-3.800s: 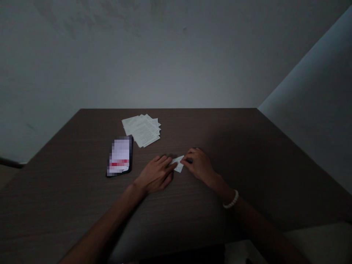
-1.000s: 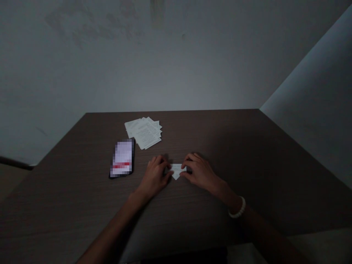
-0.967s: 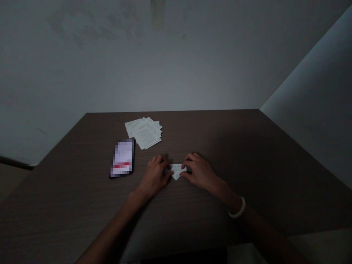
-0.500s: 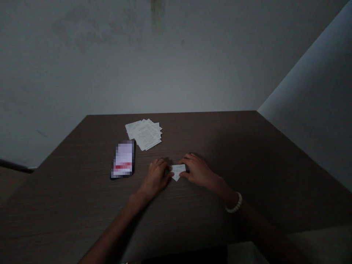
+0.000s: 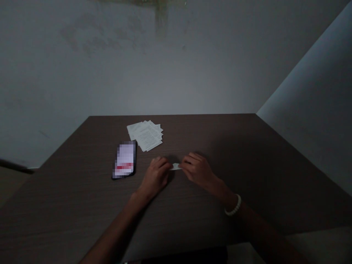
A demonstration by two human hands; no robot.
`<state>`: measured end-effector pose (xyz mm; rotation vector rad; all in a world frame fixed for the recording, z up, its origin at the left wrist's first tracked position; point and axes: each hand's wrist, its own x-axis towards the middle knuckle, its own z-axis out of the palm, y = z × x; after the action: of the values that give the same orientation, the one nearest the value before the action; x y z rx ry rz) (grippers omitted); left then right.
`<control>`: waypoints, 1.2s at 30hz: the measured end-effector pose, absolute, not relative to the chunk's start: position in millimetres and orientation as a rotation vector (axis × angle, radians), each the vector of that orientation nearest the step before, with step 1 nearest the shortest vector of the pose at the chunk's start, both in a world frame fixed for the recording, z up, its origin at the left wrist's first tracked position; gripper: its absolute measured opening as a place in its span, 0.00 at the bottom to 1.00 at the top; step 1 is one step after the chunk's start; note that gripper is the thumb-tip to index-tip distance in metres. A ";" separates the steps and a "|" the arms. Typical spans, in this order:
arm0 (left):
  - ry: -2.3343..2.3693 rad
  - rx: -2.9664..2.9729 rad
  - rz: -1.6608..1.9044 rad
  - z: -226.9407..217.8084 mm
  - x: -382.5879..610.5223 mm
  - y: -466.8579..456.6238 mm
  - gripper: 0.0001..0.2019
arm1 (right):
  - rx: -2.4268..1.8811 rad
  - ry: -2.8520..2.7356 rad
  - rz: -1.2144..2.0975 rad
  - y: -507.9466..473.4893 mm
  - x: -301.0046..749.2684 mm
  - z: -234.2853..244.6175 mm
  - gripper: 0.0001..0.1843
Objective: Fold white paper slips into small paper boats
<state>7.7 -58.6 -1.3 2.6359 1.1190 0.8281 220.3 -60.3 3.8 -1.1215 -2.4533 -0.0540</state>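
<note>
A small folded piece of white paper [image 5: 176, 167] lies on the dark wooden table [image 5: 247, 165], near its middle. My left hand [image 5: 156, 175] pinches its left end, fingers curled. My right hand [image 5: 198, 170], with a white bead bracelet [image 5: 233, 206] on the wrist, pinches its right end. Only a thin strip of the paper shows between the fingers; the remainder is hidden under them.
A lit phone [image 5: 124, 164] lies left of my hands. Behind it sits a loose stack of printed paper sheets [image 5: 145, 135]. A plain wall rises behind the table's far edge, and another wall runs along the right side.
The paper's downward point, seen half a second ago, is no longer visible; only a narrow strip shows. My fingers have closed in over it. The view has tilted up slightly.
</note>
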 end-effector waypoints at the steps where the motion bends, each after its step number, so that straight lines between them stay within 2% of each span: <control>1: 1.123 2.694 0.754 -1.9 6.8 -58.4 0.09 | -1.120 -2.482 -0.098 -61.7 220.4 1.1 0.06; 5: 1.135 2.741 0.581 -12.8 3.1 -60.8 0.10 | -1.119 -2.531 -0.114 -67.0 222.2 -11.7 0.08; 12: 1.092 2.612 0.813 -26.0 -6.5 -66.5 0.07 | -1.133 -2.435 0.142 -71.1 233.0 -19.8 0.09; 19: 1.124 2.523 0.791 -15.1 -1.8 -76.1 0.09 | -1.179 -2.348 0.359 -76.7 234.1 -16.3 0.10; 22: 1.198 2.485 0.776 -11.2 5.0 -73.5 0.12 | -1.249 -2.313 0.397 -75.4 230.5 -12.5 0.10; 36: 1.270 2.507 0.688 -19.4 12.8 -58.9 0.08 | -1.427 -2.271 0.457 -65.6 219.6 -9.1 0.07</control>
<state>12.8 -58.9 -19.4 2.5072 1.2703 0.6877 219.6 -65.6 -9.1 -1.4267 -2.2711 0.4572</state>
